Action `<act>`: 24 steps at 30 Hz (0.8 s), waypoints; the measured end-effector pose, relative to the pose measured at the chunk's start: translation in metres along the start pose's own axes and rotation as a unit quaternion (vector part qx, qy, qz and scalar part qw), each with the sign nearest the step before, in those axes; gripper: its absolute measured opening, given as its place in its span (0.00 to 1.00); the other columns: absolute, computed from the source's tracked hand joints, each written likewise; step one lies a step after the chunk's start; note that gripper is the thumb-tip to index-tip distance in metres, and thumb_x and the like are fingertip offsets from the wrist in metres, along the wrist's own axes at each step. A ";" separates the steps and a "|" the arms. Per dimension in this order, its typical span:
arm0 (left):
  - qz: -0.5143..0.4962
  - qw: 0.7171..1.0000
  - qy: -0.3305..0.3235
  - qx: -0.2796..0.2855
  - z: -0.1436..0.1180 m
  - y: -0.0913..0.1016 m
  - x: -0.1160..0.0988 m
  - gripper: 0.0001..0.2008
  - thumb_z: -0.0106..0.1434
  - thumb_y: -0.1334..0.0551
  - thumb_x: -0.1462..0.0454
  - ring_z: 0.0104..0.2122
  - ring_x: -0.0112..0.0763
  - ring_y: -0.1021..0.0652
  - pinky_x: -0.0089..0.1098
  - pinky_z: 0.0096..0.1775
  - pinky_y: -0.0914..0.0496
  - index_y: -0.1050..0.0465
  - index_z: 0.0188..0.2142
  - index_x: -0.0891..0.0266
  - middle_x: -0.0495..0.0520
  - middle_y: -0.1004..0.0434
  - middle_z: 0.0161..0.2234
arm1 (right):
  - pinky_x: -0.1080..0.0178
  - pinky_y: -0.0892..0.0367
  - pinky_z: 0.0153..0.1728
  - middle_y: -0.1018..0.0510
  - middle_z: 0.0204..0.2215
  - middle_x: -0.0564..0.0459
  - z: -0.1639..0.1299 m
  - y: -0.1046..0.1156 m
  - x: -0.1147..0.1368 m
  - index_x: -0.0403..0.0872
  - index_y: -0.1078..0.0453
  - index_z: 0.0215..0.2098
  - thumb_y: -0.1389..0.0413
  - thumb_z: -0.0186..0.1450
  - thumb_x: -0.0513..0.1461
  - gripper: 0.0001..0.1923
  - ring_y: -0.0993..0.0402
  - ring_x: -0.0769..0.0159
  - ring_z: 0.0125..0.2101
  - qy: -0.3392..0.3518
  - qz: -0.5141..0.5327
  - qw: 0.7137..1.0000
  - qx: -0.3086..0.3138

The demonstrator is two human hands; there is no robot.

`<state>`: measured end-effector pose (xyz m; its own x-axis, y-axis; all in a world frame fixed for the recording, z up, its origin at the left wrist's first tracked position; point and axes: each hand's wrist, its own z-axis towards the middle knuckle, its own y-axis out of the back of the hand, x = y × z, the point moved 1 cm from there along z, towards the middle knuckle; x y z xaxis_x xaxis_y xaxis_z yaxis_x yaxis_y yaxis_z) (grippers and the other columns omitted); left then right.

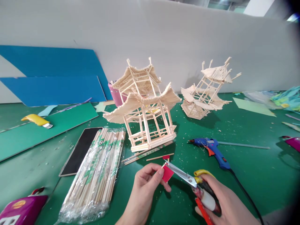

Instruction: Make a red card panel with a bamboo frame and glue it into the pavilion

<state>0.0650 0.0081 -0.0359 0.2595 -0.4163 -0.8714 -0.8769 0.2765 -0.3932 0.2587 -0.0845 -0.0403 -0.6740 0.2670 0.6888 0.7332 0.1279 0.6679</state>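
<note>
Two hands over green table (246, 175): left fingers (161, 179) pinch red paper (167, 173), right grip scissors (187, 178).

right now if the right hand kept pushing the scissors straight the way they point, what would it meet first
The right hand aims the scissors up-left at the red paper pinched in the left hand; the blades already reach it. Beyond lies the stick pagoda, though depth is unclear.

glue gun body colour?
Blue glue gun, with an orange trigger and black cord; seen in the head view, lying on the green table.
</note>
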 end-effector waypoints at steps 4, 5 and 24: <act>0.004 1.000 -0.001 0.003 -0.001 0.000 -0.001 0.08 0.58 0.40 0.62 0.20 0.25 0.27 0.26 0.30 0.37 0.28 0.27 0.65 0.50 0.26 0.21 | 0.70 0.28 0.28 0.24 0.33 0.51 0.002 0.001 0.005 0.49 0.43 0.45 0.47 0.55 0.40 0.19 0.24 0.66 0.29 0.003 -0.023 1.000 -0.017; 0.003 1.000 -0.001 0.004 -0.001 0.000 -0.001 0.08 0.58 0.40 0.62 0.20 0.25 0.27 0.27 0.30 0.37 0.28 0.27 0.65 0.49 0.26 0.21 | 0.70 0.28 0.28 0.24 0.33 0.51 0.002 0.002 0.006 0.49 0.43 0.44 0.47 0.55 0.40 0.19 0.24 0.65 0.29 0.006 -0.028 0.999 -0.018; 0.014 1.000 0.002 0.001 0.000 0.000 0.001 0.08 0.59 0.41 0.62 0.20 0.26 0.27 0.28 0.31 0.37 0.28 0.28 0.64 0.48 0.27 0.20 | 0.63 0.28 0.32 0.24 0.37 0.46 0.005 -0.001 -0.010 0.46 0.44 0.47 0.48 0.58 0.42 0.20 0.24 0.59 0.35 0.065 -0.150 0.985 -0.047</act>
<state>0.0654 0.0074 -0.0363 0.2336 -0.4129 -0.8803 -0.8826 0.2897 -0.3701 0.2653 -0.0829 -0.0489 -0.8694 0.1044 0.4830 0.4920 0.0917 0.8658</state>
